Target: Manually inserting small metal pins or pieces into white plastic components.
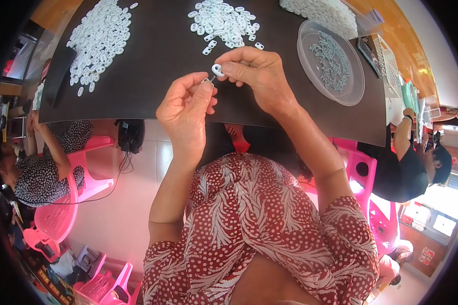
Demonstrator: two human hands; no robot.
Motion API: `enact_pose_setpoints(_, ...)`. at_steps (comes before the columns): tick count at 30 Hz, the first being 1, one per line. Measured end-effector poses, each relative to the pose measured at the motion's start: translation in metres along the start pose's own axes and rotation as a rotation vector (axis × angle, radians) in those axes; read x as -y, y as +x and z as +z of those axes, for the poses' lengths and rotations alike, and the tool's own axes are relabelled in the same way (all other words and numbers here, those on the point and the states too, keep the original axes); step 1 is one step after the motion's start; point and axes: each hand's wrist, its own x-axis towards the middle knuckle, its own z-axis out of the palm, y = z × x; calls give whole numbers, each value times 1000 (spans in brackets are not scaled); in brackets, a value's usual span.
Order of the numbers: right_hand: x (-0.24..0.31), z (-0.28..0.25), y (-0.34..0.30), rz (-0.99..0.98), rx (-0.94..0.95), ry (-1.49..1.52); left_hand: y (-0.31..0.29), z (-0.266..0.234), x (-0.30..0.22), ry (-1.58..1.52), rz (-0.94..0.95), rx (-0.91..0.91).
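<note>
Above the dark table, my right hand (pixel 262 76) pinches a white oval plastic piece with holes (pixel 218 69) between thumb and fingers. Just to its left, my left hand (pixel 185 104) grips a small white piece (pixel 205 81), mostly covered by the thumb. A thin metallic bit (pixel 212 78) shows between the two pieces; whether it joins them I cannot tell. Beyond my hands lies a loose pile of white two-holed pieces (pixel 224 23). Farther left is a larger pile of white oval pieces (pixel 99 43).
At the right, a round clear plastic dish (pixel 359 91) holds many small grey metal parts (pixel 331 58). Behind it stands a clear container of white pieces (pixel 320 15). A dark flat object (pixel 61 76) lies at the left edge. People sit at both sides, near pink plastic chairs (pixel 61 213).
</note>
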Motion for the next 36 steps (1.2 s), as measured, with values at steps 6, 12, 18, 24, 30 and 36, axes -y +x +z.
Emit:
enact_pose_setpoints(6,-1,0,-3,-18,-1,-33,-2,4,0,57,-31,-38)
enact_pose_setpoints(12,0,7,-3,-79,-22,-28,-2,4,2,78,-13,-29)
enact_pose_setpoints(18,0,9,-5,-91,-32,-88,-4,4,5,85,58,-45)
enact_pose_setpoints(24,-4,15,-7,-159,-39,-137,-3,3,10,76,88,-22)
enact_pose_setpoints(30,-8,19,-10,-162,-70,-166,-4,3,16,-22,52,-16)
enact_pose_setpoints(36,-18,21,-16,-233,-121,-227,-5,5,17,-96,22,-19)
